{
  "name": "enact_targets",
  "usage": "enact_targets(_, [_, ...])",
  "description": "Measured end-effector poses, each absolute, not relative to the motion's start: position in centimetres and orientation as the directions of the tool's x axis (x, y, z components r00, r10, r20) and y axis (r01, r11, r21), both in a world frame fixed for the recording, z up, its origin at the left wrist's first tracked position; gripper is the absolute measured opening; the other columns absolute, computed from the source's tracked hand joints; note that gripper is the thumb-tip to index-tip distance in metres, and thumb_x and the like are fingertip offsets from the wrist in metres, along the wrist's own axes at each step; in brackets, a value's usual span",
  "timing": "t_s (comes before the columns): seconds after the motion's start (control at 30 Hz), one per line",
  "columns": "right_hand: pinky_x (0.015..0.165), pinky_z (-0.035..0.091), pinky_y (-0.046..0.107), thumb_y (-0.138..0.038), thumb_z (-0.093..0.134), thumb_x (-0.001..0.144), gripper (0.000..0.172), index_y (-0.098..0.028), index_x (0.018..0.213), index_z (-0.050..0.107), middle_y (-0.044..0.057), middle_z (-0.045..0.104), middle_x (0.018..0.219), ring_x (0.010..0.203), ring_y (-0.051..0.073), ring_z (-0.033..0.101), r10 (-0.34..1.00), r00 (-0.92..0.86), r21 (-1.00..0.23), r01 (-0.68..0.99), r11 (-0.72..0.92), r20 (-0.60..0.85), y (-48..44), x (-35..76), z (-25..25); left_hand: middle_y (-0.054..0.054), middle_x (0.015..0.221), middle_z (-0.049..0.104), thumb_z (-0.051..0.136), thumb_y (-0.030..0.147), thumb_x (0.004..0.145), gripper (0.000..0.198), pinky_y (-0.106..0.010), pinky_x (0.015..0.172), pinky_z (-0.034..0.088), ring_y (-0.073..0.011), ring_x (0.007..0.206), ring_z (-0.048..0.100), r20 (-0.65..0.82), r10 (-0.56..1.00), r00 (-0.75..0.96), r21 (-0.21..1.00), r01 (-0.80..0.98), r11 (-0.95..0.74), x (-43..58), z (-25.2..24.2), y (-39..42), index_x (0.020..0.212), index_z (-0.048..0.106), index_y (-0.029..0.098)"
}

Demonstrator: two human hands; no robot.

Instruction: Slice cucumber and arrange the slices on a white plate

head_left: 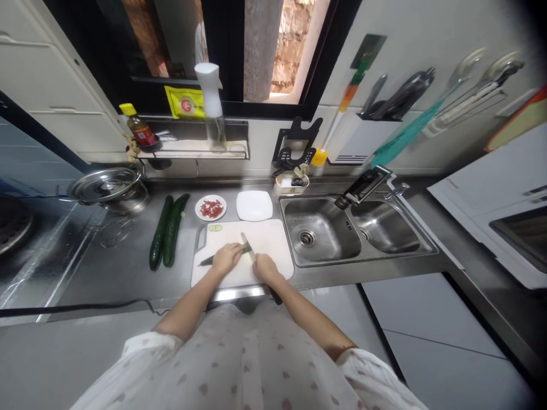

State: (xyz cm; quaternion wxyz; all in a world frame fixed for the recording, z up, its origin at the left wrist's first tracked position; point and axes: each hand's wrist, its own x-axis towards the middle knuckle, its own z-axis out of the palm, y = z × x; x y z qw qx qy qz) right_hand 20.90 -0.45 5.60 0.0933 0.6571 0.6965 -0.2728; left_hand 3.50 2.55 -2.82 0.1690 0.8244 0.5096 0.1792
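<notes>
My left hand [226, 258] is closed over a dark green cucumber [207, 261], pressing it down on the white cutting board [273, 234]. Its narrow end sticks out to the left of my fingers. In my right hand [265, 267] is a kitchen knife [247, 241], its blade pointing away from me at the cucumber's right end, close to my left fingertips. The dark handle shows below my palm. A few pale cucumber slices [215, 228] lie at the board's upper left corner.
Behind the board stand a plate of chopped red pieces [211, 208] and a white square plate [254, 205]. Two whole cucumbers [166, 233] lie to the left, near a lidded steel pot [109, 188]. A double sink [322, 228] adjoins the board's right side.
</notes>
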Motion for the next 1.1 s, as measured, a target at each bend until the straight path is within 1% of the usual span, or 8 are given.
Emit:
enact_targets(0.37, [0.086,0.045,0.026,-0.014,0.044,0.09,0.033,-0.009,0.116,0.063,0.018,0.068,0.109,0.107,0.022,0.063,0.88,-0.113,-0.273,0.962,-0.02,-0.462,1.2,19.9,4.5,-0.002,0.114,0.067,0.048,0.026,0.095,0.031,-0.028,0.086,0.046,-0.0171,0.1,0.057,0.133,0.904,0.407,0.46,0.782,-0.42,3.5,-2.7,2.4,0.121,0.064,0.028])
enact_targets(0.67, [0.081,0.046,0.026,-0.012,0.042,0.09,0.031,-0.011,0.111,0.064,0.017,0.068,0.108,0.102,0.022,0.064,0.861,-0.093,-0.245,0.969,-0.038,-0.5,-1.5,21.2,5.2,-0.002,0.111,0.067,0.049,0.026,0.094,0.031,-0.027,0.084,0.047,-0.0169,0.098,0.058,0.13,0.904,0.407,0.478,0.773,-0.417,3.4,-2.9,2.6,0.121,0.064,0.03])
enact_targets(0.83, [0.081,0.045,0.027,-0.014,0.041,0.091,0.03,-0.01,0.111,0.063,0.017,0.067,0.108,0.103,0.022,0.063,0.855,-0.083,-0.236,0.971,-0.047,-0.512,-2.8,21.8,5.3,-0.002,0.111,0.067,0.048,0.026,0.094,0.032,-0.027,0.086,0.047,-0.0166,0.099,0.058,0.139,0.903,0.406,0.489,0.765,-0.419,3.4,-3.1,2.6,0.122,0.064,0.03])
enact_targets(1.1, [0.084,0.045,0.027,-0.012,0.041,0.09,0.031,-0.01,0.113,0.063,0.017,0.067,0.108,0.104,0.022,0.063,0.871,-0.1,-0.254,0.967,-0.029,-0.481,-1.1,20.8,4.7,-0.003,0.112,0.067,0.047,0.026,0.094,0.033,-0.027,0.086,0.048,-0.0168,0.1,0.058,0.125,0.903,0.411,0.479,0.772,-0.417,3.4,-2.9,2.6,0.122,0.064,0.029])
